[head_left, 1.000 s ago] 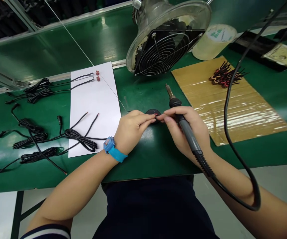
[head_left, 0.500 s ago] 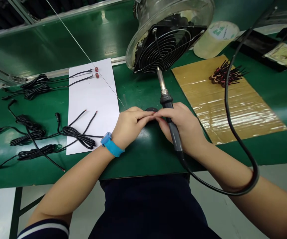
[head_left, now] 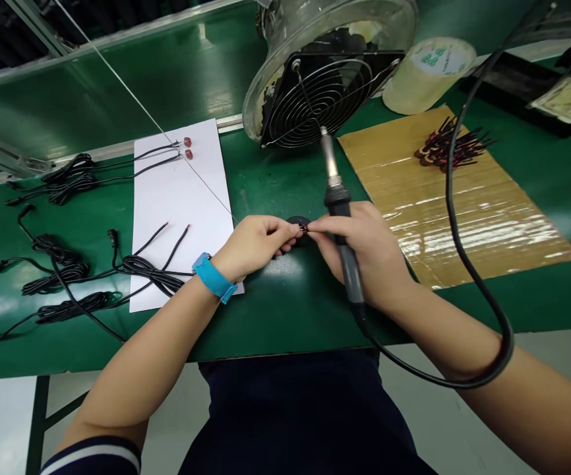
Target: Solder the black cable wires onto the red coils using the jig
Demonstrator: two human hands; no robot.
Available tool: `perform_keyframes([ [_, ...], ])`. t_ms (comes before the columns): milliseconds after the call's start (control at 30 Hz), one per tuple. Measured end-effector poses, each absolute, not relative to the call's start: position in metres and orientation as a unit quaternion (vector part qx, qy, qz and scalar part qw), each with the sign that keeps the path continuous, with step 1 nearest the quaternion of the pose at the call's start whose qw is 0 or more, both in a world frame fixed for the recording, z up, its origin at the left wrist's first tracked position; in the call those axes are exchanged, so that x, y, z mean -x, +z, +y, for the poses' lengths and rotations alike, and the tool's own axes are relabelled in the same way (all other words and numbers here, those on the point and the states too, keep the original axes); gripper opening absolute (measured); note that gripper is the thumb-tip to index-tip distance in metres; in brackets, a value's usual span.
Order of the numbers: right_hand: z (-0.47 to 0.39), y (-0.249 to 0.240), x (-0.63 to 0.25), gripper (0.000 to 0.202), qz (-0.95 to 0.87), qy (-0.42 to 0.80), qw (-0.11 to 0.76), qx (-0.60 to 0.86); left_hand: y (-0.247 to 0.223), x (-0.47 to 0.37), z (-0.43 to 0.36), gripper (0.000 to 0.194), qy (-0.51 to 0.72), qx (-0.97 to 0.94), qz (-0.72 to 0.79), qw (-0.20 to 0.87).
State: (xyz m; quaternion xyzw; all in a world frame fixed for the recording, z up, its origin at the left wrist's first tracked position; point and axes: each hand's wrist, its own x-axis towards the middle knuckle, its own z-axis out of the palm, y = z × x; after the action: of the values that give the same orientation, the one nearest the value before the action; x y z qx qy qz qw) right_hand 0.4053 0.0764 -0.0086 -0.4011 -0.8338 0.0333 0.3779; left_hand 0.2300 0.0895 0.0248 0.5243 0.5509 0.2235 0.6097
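My left hand [head_left: 253, 244] and right hand [head_left: 364, 254] met fingertip to fingertip, both pinching tiny red-and-black part [head_left: 304, 229] between them. Part sat just above small black round holder [head_left: 299, 222] on green bench [head_left: 290, 310]. Right hand also had soldering iron [head_left: 339, 211] tucked in fist, tip pointing away from me toward fan [head_left: 322, 92]. Iron's cord [head_left: 456, 218] looped round outside of my right forearm. Blue wrist strap [head_left: 213, 278] on left wrist. White sheet [head_left: 179, 198] with black leads [head_left: 151, 270] just left of left hand. Taped cardboard [head_left: 463, 211] off right of right hand, more parts [head_left: 448, 146] piled at far end.
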Motion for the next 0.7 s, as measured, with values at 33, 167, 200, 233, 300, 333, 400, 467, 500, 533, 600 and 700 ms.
perform_keyframes([
  [33,0.075,-0.008,-0.407,0.015,-0.816,0.036,0.397,0.418,0.024,-0.23,0.09,0.021,0.228,-0.511,0.558,0.613],
  [167,0.071,-0.007,-0.41,0.021,-0.776,0.066,0.414,0.471,0.022,-0.232,0.09,0.02,0.239,-0.481,0.579,0.614],
  [200,0.071,-0.007,-0.409,0.021,-0.779,0.075,0.409,0.47,0.023,-0.232,0.09,0.02,0.239,-0.479,0.582,0.612],
  [233,0.071,-0.007,-0.408,0.021,-0.783,0.08,0.407,0.463,0.023,-0.233,0.09,0.02,0.239,-0.479,0.585,0.61],
  [300,0.073,-0.006,-0.405,0.021,-0.795,0.076,0.406,0.445,0.024,-0.233,0.089,0.021,0.241,-0.482,0.585,0.606],
  [333,0.074,-0.006,-0.404,0.02,-0.802,0.07,0.403,0.435,0.024,-0.233,0.089,0.021,0.243,-0.483,0.584,0.605],
  [400,0.077,-0.005,-0.402,0.016,-0.817,0.066,0.393,0.416,0.024,-0.233,0.089,0.022,0.245,-0.486,0.583,0.603],
  [467,0.08,-0.004,-0.4,0.013,-0.833,0.07,0.382,0.394,0.024,-0.233,0.089,0.022,0.247,-0.486,0.583,0.602],
  [500,0.082,-0.004,-0.4,0.013,-0.842,0.071,0.376,0.381,0.023,-0.233,0.09,0.021,0.248,-0.486,0.582,0.603],
  [533,0.083,-0.004,-0.4,0.013,-0.85,0.068,0.369,0.369,0.023,-0.233,0.09,0.021,0.251,-0.486,0.58,0.604],
  [600,0.087,-0.005,-0.4,0.015,-0.865,0.052,0.353,0.354,0.023,-0.234,0.09,0.02,0.255,-0.481,0.581,0.605],
  [700,0.092,-0.007,-0.402,0.015,-0.877,0.026,0.334,0.344,0.024,-0.235,0.09,0.022,0.26,-0.467,0.589,0.606],
])
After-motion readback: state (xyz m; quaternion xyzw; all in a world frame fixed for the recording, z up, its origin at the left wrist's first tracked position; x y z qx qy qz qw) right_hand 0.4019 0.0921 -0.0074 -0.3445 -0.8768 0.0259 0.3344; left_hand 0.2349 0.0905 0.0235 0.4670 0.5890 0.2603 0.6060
